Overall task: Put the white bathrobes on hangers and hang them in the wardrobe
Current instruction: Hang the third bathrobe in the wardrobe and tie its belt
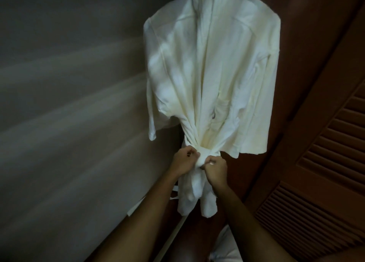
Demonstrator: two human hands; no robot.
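Where the bathrobe [209, 74] meets the top edge, its hanger is cut off; it hangs lengthwise down mid-frame, both hands, left [182, 160] and right [215, 169], pinching its belt [203, 156].

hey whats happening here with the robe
A person is tying the belt of a white bathrobe that hangs in front of them, its top out of frame. The left hand and right hand both grip the belt at the waist knot. A louvred wooden door stands to the right.
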